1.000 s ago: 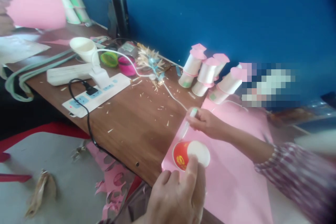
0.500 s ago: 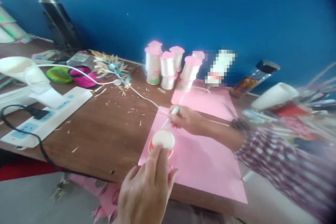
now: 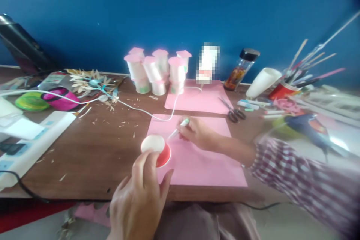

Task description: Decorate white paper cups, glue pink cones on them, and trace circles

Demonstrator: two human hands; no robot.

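Observation:
A red paper cup (image 3: 159,150) stands upside down on the left edge of a pink paper sheet (image 3: 197,159), white base up. My left hand (image 3: 139,198) presses down on it, fingers resting on the base and side. My right hand (image 3: 195,133) is closed round a white pen with a green cap (image 3: 180,127), its tip against the pink sheet right beside the cup's rim. A plaid sleeve covers my right forearm.
On the brown table (image 3: 107,150) a white cable runs from a power strip (image 3: 30,142) to the stacked pink-lidded cups (image 3: 157,69). Also here: a second pink sheet (image 3: 197,99), scissors (image 3: 233,110), a bottle (image 3: 241,68), a glue gun (image 3: 312,129), a cup of brushes (image 3: 282,90), and scattered straw scraps (image 3: 92,80).
The view has swung to the right, so the desk's right side with scissors, bottle and brushes now shows. Both hands stay on the cup and pen; the pen tip is now at the cup's rim.

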